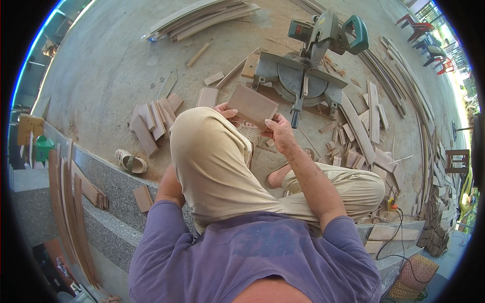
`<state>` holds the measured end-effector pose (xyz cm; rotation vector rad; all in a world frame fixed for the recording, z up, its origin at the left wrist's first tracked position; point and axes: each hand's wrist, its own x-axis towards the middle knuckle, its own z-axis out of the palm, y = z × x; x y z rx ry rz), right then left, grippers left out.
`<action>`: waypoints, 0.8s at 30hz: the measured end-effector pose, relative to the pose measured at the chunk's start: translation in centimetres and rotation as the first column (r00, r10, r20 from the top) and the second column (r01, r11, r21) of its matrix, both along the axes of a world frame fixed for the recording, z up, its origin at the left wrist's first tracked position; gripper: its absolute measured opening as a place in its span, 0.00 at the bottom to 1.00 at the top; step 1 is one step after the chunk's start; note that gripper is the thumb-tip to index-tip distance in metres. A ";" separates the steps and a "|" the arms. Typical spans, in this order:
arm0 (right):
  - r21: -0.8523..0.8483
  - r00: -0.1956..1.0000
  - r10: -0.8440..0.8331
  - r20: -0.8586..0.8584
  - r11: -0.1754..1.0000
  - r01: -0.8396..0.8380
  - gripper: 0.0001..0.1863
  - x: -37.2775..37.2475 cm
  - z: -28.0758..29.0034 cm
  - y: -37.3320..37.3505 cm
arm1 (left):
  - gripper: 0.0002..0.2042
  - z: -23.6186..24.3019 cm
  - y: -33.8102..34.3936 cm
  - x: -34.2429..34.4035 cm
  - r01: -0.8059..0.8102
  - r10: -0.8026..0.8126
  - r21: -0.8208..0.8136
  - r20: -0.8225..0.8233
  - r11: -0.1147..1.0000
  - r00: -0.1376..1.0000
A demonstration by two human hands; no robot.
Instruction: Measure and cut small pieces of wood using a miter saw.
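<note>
Between my two hands I hold a flat brown wooden board (251, 104), tilted in front of my knees. My left hand (227, 112) grips its left end, partly hidden behind my raised knee. At the lower right corner my right hand (279, 129) pinches the edge between thumb and fingers. Just beyond the board stands a miter saw (323, 48) with a grey blade guard and a green handle. Its round base and metal fence (280, 70) sit close to the board's far right. Another short board (207, 97) lies behind my left hand.
Several cut boards (154, 121) lie on the concrete left of my knee, near a loose clog (131, 161). Offcuts (353, 156) and long strips are scattered to the right. Long planks (202, 19) are stacked at the back. A power cord (402, 227) runs over the step at right.
</note>
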<state>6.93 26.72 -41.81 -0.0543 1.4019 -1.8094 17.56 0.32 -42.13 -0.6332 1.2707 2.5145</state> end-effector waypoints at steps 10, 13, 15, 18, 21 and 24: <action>0.001 0.973 -0.032 -0.231 0.999 0.033 0.18 -1.8 4.8 -0.7 | 0.10 4.2 -1.0 -2.7 -0.033 0.012 -0.157 -0.132 0.987 0.991; -0.083 0.961 -0.056 -0.270 0.996 0.035 0.18 -2.1 7.6 -0.7 | 0.10 8.2 -1.4 -3.0 -0.017 -0.013 -0.152 -0.193 0.988 0.981; -0.131 0.956 -0.078 -0.283 0.990 0.042 0.17 -2.2 9.6 -0.7 | 0.10 11.4 -1.8 -3.1 0.011 -0.051 -0.177 -0.222 0.984 0.974; -0.184 0.952 -0.103 -0.287 0.982 0.051 0.16 -2.1 12.1 -0.7 | 0.10 15.9 -2.2 -3.4 0.041 -0.117 -0.268 -0.272 0.962 0.955; -0.250 0.956 -0.092 -0.278 0.968 0.021 0.16 -2.5 14.0 -1.1 | 0.09 19.7 -2.5 -3.6 0.043 -0.166 -0.355 -0.327 0.934 0.930; -0.320 0.958 -0.122 -0.261 0.947 0.034 0.16 -2.8 14.9 -1.4 | 0.09 22.1 -2.3 -3.8 0.026 -0.175 -0.396 -0.347 0.918 0.921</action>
